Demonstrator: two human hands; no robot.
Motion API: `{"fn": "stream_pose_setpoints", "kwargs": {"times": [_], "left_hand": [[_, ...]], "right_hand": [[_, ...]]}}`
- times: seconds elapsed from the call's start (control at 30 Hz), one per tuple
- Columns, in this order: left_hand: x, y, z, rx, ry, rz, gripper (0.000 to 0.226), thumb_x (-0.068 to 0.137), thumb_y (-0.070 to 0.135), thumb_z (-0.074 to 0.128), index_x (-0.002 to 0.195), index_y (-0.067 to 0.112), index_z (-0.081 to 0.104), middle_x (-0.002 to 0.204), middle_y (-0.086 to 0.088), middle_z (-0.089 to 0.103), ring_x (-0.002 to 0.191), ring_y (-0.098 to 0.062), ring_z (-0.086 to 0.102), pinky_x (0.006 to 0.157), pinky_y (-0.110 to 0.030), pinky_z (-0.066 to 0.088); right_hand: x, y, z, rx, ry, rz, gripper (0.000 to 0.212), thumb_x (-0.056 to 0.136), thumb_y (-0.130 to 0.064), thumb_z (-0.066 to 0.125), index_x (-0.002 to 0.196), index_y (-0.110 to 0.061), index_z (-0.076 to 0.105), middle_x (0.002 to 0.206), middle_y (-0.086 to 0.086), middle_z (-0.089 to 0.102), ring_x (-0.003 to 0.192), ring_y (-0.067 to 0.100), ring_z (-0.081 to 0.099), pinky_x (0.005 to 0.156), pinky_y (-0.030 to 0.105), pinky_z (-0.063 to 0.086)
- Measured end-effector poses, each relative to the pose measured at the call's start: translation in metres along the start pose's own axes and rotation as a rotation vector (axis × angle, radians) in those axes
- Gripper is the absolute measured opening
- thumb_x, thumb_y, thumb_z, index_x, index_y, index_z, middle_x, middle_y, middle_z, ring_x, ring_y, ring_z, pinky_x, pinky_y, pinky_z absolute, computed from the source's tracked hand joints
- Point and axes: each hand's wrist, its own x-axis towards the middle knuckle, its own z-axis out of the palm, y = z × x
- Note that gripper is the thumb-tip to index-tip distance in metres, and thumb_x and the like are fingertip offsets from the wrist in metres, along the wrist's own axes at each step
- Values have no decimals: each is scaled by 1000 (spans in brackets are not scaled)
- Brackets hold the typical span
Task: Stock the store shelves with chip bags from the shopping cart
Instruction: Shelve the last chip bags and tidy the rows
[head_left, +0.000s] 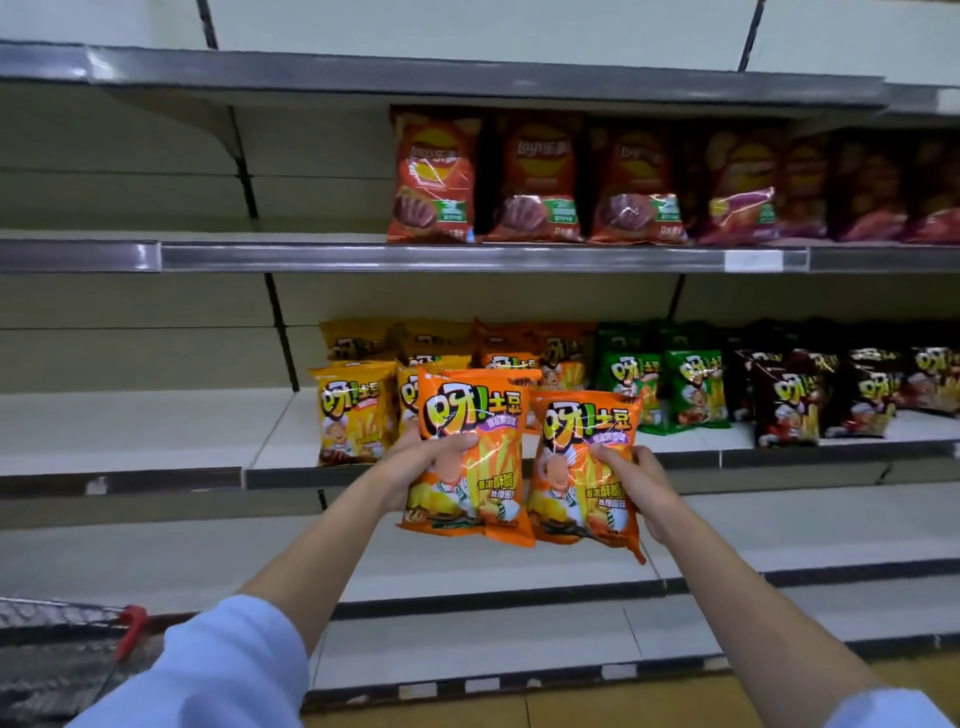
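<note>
I hold one orange bag in each hand, left hand (428, 457) gripping the left bag (470, 457), right hand (636, 475) gripping the right bag (582, 467), both short of the part-stocked shelf (291, 436) at 12 o'clock, cart (57, 649) at 8 o'clock.

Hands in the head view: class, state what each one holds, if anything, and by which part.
The left hand grips one orange chip bag at its left edge; the right hand grips a second orange chip bag at its right edge.
</note>
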Motion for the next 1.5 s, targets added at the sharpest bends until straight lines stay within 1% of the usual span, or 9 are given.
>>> {"fn": "stream_pose_setpoints", "kwargs": {"times": [0.23,0.4,0.5,0.77,0.97,1.13,1.3,1.4,1.5], "left_hand": [[58,-17,12,39,124,-21,117,36,43,95,133,29,32,119,-6,66,102,-28,67,89,-56,52],[111,-19,29,101,299,61,85,66,32,86,133,26,34,120,2,56,114,-24,55,100,-53,45],[152,-17,37,78,275,92,75,73,24,81,135,22,39,120,4,55,117,-19,52,100,-43,44],[237,-20,43,131,326,-22,81,73,21,81,141,19,37,139,-5,52,128,-27,48,104,-48,40],[256,-35,43,205,366,-72,74,75,15,80,137,18,38,135,-3,54,127,-25,49,99,-41,42],[264,-44,47,198,452,-123,71,78,10,77,134,15,34,134,-5,54,125,-25,51,104,-45,43],[261,-39,54,215,514,-125,73,76,5,78,133,10,31,133,-9,54,124,-25,52,105,-44,43],[253,-34,59,193,551,-120,63,77,4,77,121,12,33,131,-11,54,123,-27,52,105,-46,42],[239,-28,67,168,577,-88,64,78,7,77,125,9,34,131,-12,53,122,-28,52,104,-46,43]], "right_hand": [[34,20,-31,52,55,48,51,87,-31,68,122,-12,36,96,7,62,83,22,65,66,35,53],[90,21,-39,-1,135,66,48,88,-31,69,119,-13,37,106,10,59,85,23,63,74,39,52],[130,13,-42,-25,194,10,47,86,-32,71,118,-18,40,114,8,58,99,28,59,86,43,51],[244,-29,-25,-235,212,-118,45,90,-25,67,129,-11,49,119,5,62,113,26,58,91,39,44],[308,-33,1,-343,196,-36,49,91,-31,65,133,-10,48,127,13,61,117,37,56,97,44,45],[337,-23,22,-400,149,30,44,96,-25,58,129,3,48,126,22,59,113,39,57,81,36,41],[333,-6,24,-374,174,37,58,86,-27,69,128,6,46,124,20,60,110,37,59,90,45,50],[323,-6,19,-398,196,55,72,87,-31,69,136,8,36,138,25,45,124,41,46,99,47,44],[300,-23,19,-326,178,-23,58,88,-25,69,128,4,38,131,24,48,117,40,50,93,43,46]]}}
